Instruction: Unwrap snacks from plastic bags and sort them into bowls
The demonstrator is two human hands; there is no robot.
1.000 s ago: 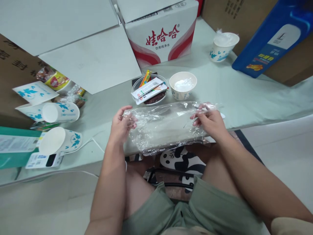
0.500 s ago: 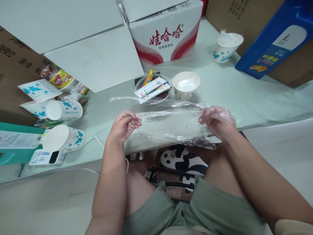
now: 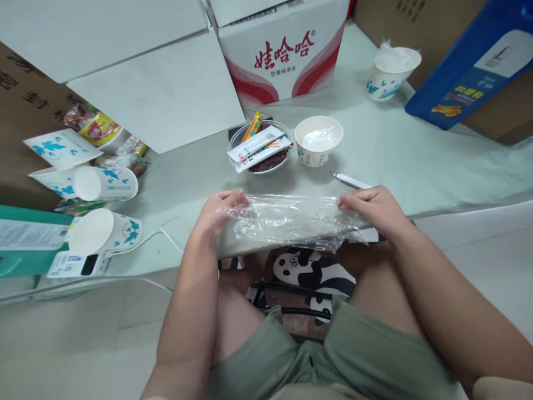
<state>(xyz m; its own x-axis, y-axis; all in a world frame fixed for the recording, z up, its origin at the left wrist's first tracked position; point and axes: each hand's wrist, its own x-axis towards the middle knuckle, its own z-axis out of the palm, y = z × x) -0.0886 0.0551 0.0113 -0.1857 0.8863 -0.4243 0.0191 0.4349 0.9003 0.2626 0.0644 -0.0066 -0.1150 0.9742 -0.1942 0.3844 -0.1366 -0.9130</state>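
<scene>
A clear, crinkled sheet of plastic film [image 3: 291, 219] stretches between my two hands over the table's front edge. My left hand [image 3: 219, 211] pinches its left end. At the right end, my right hand [image 3: 372, 205] grips it between thumb and fingers. Just beyond the film stands a paper cup [image 3: 318, 155] with clear plastic inside. Left of that cup is a clear round bowl [image 3: 277, 171] holding white packets [image 3: 260, 147] and a yellow-orange one. Close behind my right hand lies a slim white-handled tool [image 3: 352, 180]; its kind I cannot tell.
Several paper cups [image 3: 106, 183] lie on the left beside snack packs [image 3: 102, 129] and a white device [image 3: 79, 265] with a cable. A white-and-red carton [image 3: 287, 61] stands at the back. At the right are another film-topped cup [image 3: 391, 80] and a blue jug [image 3: 470, 72].
The film's upper strip, earlier spread toward the bowl, is now drawn back and gathered between my hands. The slim white-handled tool has come into sight.
</scene>
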